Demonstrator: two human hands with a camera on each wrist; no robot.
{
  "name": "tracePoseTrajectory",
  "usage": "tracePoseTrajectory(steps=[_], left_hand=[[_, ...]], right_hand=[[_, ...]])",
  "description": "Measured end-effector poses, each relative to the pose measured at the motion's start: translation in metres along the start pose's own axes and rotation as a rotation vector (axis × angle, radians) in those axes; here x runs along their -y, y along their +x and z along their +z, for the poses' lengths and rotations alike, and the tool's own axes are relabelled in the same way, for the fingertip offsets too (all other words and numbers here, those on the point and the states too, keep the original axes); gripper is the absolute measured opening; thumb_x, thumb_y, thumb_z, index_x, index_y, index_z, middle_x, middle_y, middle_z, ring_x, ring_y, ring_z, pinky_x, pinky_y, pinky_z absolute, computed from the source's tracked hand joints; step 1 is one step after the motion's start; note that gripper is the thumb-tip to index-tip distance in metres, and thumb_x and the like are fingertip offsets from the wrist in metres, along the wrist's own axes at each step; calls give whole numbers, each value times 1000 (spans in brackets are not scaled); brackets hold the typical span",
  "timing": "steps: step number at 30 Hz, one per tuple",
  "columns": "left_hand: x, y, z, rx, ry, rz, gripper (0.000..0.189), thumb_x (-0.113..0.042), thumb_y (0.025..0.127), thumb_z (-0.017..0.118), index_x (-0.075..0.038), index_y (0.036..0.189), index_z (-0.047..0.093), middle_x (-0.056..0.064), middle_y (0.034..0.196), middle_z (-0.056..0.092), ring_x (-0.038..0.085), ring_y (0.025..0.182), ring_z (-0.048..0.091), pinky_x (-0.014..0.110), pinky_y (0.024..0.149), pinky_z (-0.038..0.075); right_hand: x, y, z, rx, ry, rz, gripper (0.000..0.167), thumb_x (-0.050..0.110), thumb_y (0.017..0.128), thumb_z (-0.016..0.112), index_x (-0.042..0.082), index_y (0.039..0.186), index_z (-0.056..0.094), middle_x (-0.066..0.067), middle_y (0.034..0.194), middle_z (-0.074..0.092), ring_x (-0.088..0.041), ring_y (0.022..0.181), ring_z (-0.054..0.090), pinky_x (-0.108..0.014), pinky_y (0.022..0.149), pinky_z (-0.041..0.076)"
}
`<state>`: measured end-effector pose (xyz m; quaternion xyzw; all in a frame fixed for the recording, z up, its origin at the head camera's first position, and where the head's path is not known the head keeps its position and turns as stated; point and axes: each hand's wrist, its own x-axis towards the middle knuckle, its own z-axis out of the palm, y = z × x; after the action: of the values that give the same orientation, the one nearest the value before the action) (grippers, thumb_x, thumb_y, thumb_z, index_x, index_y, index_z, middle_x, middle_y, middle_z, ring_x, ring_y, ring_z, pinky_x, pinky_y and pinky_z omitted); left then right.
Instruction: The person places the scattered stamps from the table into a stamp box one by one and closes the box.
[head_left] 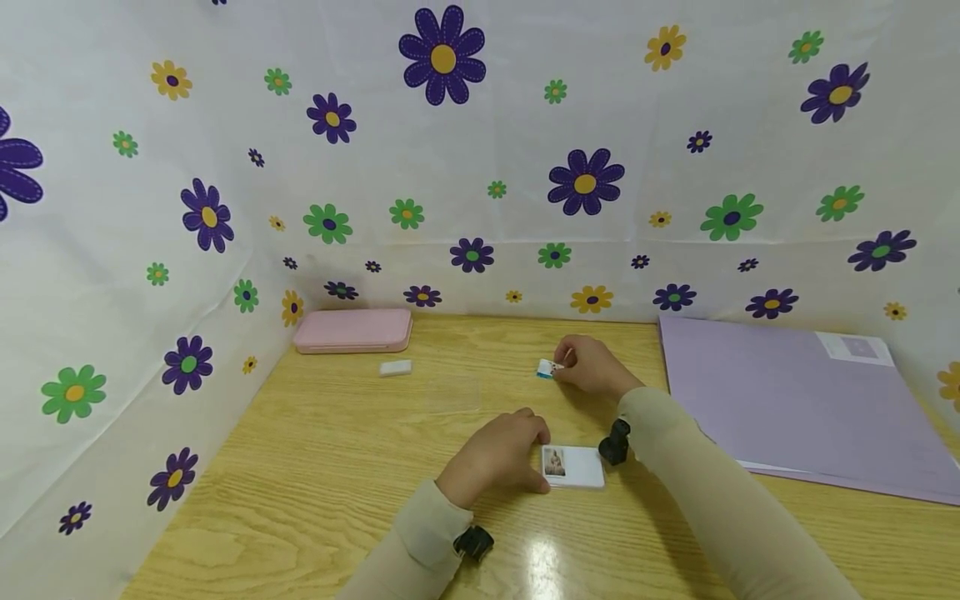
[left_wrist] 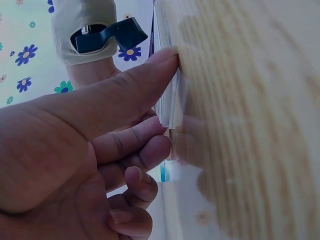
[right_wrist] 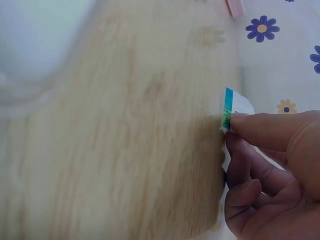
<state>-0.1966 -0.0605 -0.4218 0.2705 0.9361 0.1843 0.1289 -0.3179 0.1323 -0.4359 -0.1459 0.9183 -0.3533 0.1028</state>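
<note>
On the table in front lies a flat white card in a clear cover (head_left: pixel 581 468), with a small brownish picture at its left end. My left hand (head_left: pixel 501 454) holds it by that end, thumb at the near corner and fingers at the far one. In the left wrist view, the thumb (left_wrist: pixel 145 82) presses the edge of the clear layers. Farther back, my right hand (head_left: pixel 596 367) pinches a small white piece with a blue-green strip (head_left: pixel 547 368) between thumb and fingers, close over the tabletop. Its strip also shows in the right wrist view.
A small white block (head_left: pixel 395 367) and a faint transparent sheet (head_left: pixel 453 394) lie left of the hands. Behind them is a pink case (head_left: pixel 352 331). A large purple folder (head_left: pixel 795 408) covers the table's right side. Flower-printed cloth (head_left: pixel 510 125) rises along the back and left.
</note>
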Motion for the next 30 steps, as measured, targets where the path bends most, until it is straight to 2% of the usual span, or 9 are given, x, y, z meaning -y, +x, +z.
tracePoseTrajectory(steps=[5, 11, 17, 30], left_hand=[[0, 1, 1, 3, 11, 1, 49, -33, 71, 91, -13, 109, 66, -4, 99, 56, 13, 87, 55, 27, 82, 48], [-2, 0, 1, 8, 26, -5, 49, -34, 71, 90, -14, 109, 66, -5, 100, 56, 13, 89, 56, 28, 83, 48], [-4, -1, -1, 9, 23, -9, 49, -33, 71, 91, -14, 109, 66, -5, 100, 56, 12, 88, 55, 28, 83, 47], [-2, -1, 0, 8, 15, -16, 49, -34, 71, 91, -15, 108, 65, -7, 99, 55, 9, 87, 53, 27, 82, 47]], right_hand=[[-2, -3, -1, 9, 36, 12, 18, 7, 90, 73, 5, 104, 61, -10, 93, 62, -22, 83, 56, -31, 71, 48], [2, -8, -4, 21, 62, -5, 12, 8, 94, 67, 4, 105, 68, -8, 91, 65, -20, 80, 58, -31, 69, 49], [5, -14, -6, 5, 62, -21, 16, 8, 97, 62, 3, 110, 72, -6, 91, 66, -18, 77, 57, -31, 69, 49], [12, -31, -13, -33, 76, -88, 17, 10, 96, 65, 4, 109, 74, -4, 94, 70, -18, 80, 58, -32, 72, 50]])
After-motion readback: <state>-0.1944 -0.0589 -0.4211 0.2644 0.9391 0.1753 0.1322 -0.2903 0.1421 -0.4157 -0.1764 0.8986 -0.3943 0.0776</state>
